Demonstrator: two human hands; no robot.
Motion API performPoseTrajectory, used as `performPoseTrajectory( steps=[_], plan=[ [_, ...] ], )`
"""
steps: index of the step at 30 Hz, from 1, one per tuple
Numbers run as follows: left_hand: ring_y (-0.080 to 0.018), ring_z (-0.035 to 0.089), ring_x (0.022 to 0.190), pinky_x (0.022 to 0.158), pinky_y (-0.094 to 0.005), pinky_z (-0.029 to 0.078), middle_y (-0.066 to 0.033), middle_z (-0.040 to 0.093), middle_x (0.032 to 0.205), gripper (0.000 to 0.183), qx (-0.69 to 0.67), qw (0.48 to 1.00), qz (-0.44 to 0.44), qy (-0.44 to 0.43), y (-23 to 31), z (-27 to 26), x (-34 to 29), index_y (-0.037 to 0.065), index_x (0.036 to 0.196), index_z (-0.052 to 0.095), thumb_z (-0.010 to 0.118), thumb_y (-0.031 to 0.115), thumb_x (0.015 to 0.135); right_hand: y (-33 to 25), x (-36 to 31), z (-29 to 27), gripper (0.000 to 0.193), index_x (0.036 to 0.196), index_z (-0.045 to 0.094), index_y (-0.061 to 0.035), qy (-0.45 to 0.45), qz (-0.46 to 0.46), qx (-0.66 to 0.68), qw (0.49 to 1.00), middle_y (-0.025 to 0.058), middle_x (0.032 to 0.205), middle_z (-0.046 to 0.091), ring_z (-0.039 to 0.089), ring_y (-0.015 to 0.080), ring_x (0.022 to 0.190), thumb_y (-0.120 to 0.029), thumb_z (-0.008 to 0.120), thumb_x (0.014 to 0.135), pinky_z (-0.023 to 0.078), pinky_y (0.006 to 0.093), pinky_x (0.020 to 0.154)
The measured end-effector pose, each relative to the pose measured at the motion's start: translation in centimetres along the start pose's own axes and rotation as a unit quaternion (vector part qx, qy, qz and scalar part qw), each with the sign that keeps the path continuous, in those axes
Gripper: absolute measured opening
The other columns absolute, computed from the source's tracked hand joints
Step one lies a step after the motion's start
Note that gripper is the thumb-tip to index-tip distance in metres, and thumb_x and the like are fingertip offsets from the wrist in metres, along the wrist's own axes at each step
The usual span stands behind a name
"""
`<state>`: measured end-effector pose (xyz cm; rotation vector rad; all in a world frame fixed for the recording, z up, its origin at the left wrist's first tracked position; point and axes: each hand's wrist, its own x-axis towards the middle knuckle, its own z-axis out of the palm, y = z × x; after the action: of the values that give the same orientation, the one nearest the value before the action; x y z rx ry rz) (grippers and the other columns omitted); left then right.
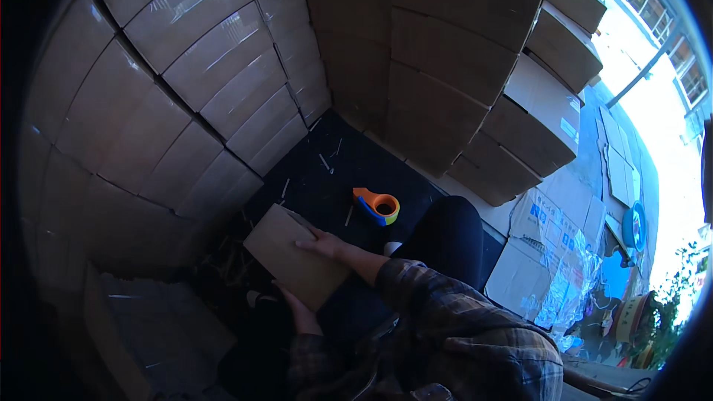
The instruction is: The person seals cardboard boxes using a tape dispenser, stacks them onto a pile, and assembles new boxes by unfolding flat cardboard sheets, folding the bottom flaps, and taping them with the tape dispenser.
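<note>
A plain brown cardboard box [286, 256] lies tilted between my two hands, low over the dark floor and near my legs. My right hand [324, 244] grips its right side, the thumb lying over the upper face. At the near lower edge my left hand [297, 311] holds the box, with its fingers partly hidden by the cardboard and shadow. An orange tape dispenser [380, 203] with blue and yellow-green parts rests on the dark mat [312, 171], just beyond my right hand and touching nothing I hold.
Stacked cartons [215, 52] wall in the left, and more stacks [453, 67] stand at the back. An open carton [148, 327] sits at lower left. Flattened cardboard [523, 275] and clear plastic film [575, 289] lie at right, near a blue basin [634, 226]. Thin scraps litter the mat.
</note>
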<state>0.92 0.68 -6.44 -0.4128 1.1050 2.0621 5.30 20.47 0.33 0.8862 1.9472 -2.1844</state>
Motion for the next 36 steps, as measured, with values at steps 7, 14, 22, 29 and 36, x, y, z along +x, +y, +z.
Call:
performPoseTrajectory(
  steps=[7, 14, 22, 29, 36],
  plan=[
    [-0.0301, 0.034, 0.135, 0.110, -0.0403, 0.029, -0.0152, 0.027, 0.151, 0.079, 0.162, 0.982, 0.086, 0.053, 8.6, -2.7, 5.9, 0.006, 0.148, 0.022, 0.029, 0.064, 0.095, 2.0, -6.2, -0.6, 0.088, 0.143, 0.032, -0.0018, 0.184, 0.089, -0.058, 0.977, 0.0245, 0.141, 0.040, 0.041, 0.0327, 0.132, -0.058, 0.061, 0.082, 0.036, 0.0374, 0.107],
    [-0.0269, 0.044, 0.122, 0.103, -0.0381, 0.035, -0.0182, 0.044, 0.136, 0.060, 0.444, 0.873, 0.192, 0.057, 12.9, 2.2, 7.6, 0.002, 0.138, 0.037, 0.057, 0.036, 0.094, 2.4, -12.5, 2.4, 0.103, 0.149, 0.009, -0.0101, 0.036, 0.214, 0.291, 0.932, 0.0237, 0.144, 0.033, 0.038, 0.0470, 0.127, -0.060, 0.065, 0.079, 0.040, 0.0611, 0.096],
    [-0.0260, 0.051, 0.112, 0.097, -0.0360, 0.040, -0.0167, 0.051, 0.126, 0.049, 0.397, 0.865, 0.301, 0.059, 15.4, 10.9, -7.6, 0.001, 0.129, 0.045, 0.062, 0.026, 0.091, -1.2, -16.3, -1.1, 0.094, 0.149, 0.015, -0.0112, 0.050, 0.131, 0.245, 0.959, 0.0244, 0.139, 0.037, 0.043, 0.0440, 0.124, -0.062, 0.059, 0.083, 0.056, 0.0539, 0.078],
    [-0.0223, 0.052, 0.114, 0.097, -0.0349, 0.041, -0.0167, 0.052, 0.129, 0.046, 0.342, 0.803, 0.476, -0.111, 15.3, 17.4, -22.0, -0.001, 0.130, 0.044, 0.059, 0.022, 0.093, -8.1, -28.0, -8.1, 0.078, 0.149, 0.021, -0.0130, 0.037, -0.129, 0.133, 0.982, 0.0196, 0.133, 0.045, 0.050, 0.0312, 0.117, -0.055, 0.051, 0.090, 0.059, 0.0362, 0.064],
    [-0.0293, 0.047, 0.114, 0.096, -0.0400, 0.042, -0.0210, 0.040, 0.125, 0.048, 0.369, 0.702, 0.500, -0.348, 6.8, 22.9, -30.1, -0.001, 0.110, 0.055, 0.079, 0.018, 0.072, -9.6, -45.7, -16.6, 0.054, 0.140, 0.040, -0.0053, 0.364, -0.260, 0.080, 0.891, 0.0141, 0.119, 0.057, 0.064, 0.0178, 0.089, -0.040, 0.040, 0.098, 0.057, 0.0277, 0.062]
  ],
)
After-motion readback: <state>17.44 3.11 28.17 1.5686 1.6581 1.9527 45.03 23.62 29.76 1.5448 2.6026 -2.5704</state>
